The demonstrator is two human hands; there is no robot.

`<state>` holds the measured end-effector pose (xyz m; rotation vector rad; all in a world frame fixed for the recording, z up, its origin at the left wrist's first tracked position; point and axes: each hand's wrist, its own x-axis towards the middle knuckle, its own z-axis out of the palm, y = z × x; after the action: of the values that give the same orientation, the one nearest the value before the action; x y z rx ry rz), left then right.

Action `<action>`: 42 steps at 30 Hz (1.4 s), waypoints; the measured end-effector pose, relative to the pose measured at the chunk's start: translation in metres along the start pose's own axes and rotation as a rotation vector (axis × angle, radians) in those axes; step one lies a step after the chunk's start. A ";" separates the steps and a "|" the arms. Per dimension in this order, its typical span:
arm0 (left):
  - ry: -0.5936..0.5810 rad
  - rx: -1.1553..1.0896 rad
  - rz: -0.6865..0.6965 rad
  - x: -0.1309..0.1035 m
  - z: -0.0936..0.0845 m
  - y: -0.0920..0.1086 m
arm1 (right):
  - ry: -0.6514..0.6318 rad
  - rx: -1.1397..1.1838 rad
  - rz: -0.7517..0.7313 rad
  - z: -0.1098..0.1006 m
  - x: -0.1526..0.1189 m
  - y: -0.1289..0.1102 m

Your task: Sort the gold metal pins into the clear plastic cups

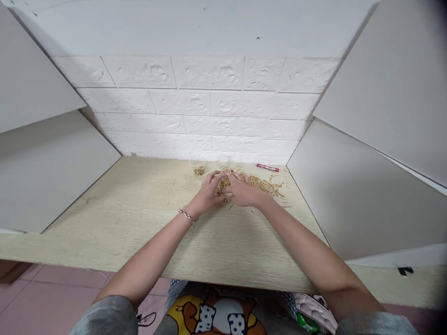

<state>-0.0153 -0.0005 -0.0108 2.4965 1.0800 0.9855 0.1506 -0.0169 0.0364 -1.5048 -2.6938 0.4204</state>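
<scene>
Gold-coloured rods (261, 184), slender and shiny, lie right of centre before you. A white wall (195, 102) in brick relief rises behind the pale, wood-grained table (129, 200) on which they rest. Your left hand (209, 191) and right hand (240, 190) curl, facing each other, around a bunch of rods (224, 183); whether they grip it cannot be told. The heaped rods mostly slant from far left to near right. You count one red, pen-like cylinder (267, 167) and one rounded gold clump (199, 170); the rods overlap beyond counting.
</scene>
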 end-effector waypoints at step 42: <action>0.053 -0.363 -0.297 0.000 0.015 0.016 | 0.117 0.446 0.028 -0.034 -0.017 0.010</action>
<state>0.0040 -0.0107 -0.0143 1.9687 1.1291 1.0526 0.1732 -0.0189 0.0686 -1.3853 -2.2882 0.8388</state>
